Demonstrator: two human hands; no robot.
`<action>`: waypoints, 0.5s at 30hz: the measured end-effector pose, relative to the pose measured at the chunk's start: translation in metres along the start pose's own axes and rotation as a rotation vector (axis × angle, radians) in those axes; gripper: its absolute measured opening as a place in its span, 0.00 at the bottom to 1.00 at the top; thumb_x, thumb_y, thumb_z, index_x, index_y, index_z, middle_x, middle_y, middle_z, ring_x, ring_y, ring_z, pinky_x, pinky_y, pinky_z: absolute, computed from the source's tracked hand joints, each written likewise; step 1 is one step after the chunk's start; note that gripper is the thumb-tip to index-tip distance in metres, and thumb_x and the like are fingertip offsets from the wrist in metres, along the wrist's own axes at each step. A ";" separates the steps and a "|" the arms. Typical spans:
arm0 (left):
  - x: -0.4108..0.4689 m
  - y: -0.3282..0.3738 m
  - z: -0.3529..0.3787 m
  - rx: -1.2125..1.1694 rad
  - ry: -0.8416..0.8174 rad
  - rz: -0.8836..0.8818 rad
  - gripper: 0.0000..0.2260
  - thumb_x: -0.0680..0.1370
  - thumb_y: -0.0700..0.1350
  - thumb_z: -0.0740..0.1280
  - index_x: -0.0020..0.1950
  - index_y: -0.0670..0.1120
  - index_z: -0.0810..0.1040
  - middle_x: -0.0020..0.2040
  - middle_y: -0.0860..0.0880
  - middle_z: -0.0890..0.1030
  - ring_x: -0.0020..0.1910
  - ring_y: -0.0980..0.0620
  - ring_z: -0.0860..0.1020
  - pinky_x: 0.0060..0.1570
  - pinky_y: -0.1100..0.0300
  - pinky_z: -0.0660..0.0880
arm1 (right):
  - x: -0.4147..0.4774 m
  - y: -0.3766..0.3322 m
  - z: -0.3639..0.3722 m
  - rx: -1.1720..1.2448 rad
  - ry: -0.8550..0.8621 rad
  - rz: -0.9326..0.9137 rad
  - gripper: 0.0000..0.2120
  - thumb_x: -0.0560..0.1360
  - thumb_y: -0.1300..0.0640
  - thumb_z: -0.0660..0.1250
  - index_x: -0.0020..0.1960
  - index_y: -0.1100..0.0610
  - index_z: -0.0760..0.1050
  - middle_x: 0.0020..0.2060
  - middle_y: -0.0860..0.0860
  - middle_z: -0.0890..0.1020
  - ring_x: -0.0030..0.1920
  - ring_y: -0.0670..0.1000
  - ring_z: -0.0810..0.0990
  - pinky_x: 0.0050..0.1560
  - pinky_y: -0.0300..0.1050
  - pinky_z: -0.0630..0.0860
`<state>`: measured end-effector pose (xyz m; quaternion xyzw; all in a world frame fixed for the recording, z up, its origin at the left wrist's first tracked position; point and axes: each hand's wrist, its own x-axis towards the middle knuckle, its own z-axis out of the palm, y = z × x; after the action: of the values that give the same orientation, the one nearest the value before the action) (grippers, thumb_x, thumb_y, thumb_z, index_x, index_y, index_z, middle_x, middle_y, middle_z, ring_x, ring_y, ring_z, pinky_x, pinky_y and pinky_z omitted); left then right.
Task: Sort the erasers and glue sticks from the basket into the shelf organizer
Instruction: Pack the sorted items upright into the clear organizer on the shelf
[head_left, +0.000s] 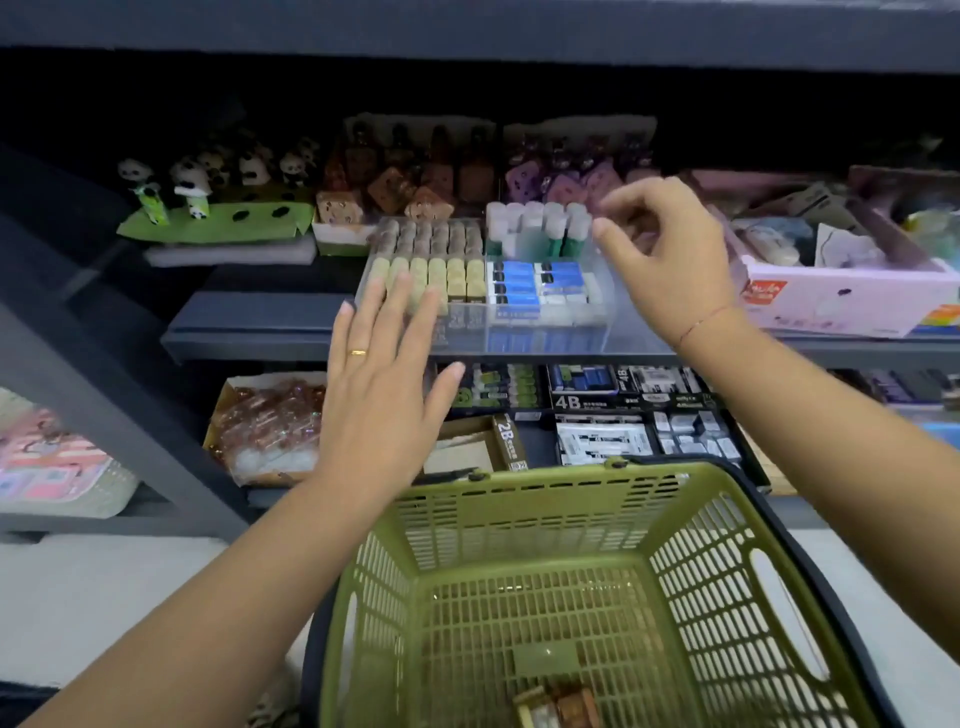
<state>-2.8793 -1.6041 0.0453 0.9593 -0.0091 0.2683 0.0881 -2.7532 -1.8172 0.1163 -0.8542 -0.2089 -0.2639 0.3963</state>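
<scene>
While raised above the basket (545, 483), left hand (384, 384): flat, fingers straight and spread, palm before the front-left corner of the organizer (545, 338); contact cannot be told.
Pose of right hand (670, 260): fingers loosely curled, holding nothing, just beside the glue sticks (540, 228).
Edges: organizer sits at the front edge of the shelf (260, 338); basket opening lies below both forearms.
Materials: organizer, clear divided plastic; basket, green slotted plastic.
Location of erasers (540, 283): blue-sleeved blocks, front-right compartment; glue sticks upright behind them.
Basket floor: a few small brown items (558, 709).
</scene>
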 end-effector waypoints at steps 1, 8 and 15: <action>-0.012 0.001 0.002 -0.021 0.001 0.002 0.27 0.81 0.56 0.50 0.78 0.46 0.56 0.79 0.45 0.56 0.78 0.47 0.50 0.76 0.51 0.42 | -0.026 -0.006 -0.004 0.091 0.000 -0.019 0.04 0.75 0.59 0.66 0.48 0.58 0.77 0.43 0.52 0.79 0.40 0.46 0.74 0.42 0.33 0.70; -0.115 -0.014 0.040 -0.008 -0.382 -0.215 0.28 0.82 0.59 0.52 0.78 0.46 0.57 0.78 0.46 0.57 0.78 0.46 0.51 0.75 0.49 0.44 | -0.242 0.054 0.048 0.123 -1.292 0.329 0.14 0.73 0.52 0.72 0.57 0.54 0.76 0.53 0.49 0.79 0.48 0.38 0.76 0.54 0.34 0.74; -0.150 -0.032 0.055 -0.055 -0.532 -0.403 0.32 0.81 0.60 0.54 0.80 0.49 0.47 0.80 0.48 0.47 0.69 0.40 0.69 0.59 0.49 0.71 | -0.314 0.089 0.092 0.017 -1.771 0.564 0.44 0.68 0.42 0.74 0.76 0.49 0.56 0.75 0.49 0.62 0.73 0.51 0.62 0.72 0.50 0.61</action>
<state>-2.9772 -1.5866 -0.0840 0.9754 0.1511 -0.0145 0.1597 -2.9196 -1.8445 -0.1781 -0.7604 -0.2217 0.5922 0.1481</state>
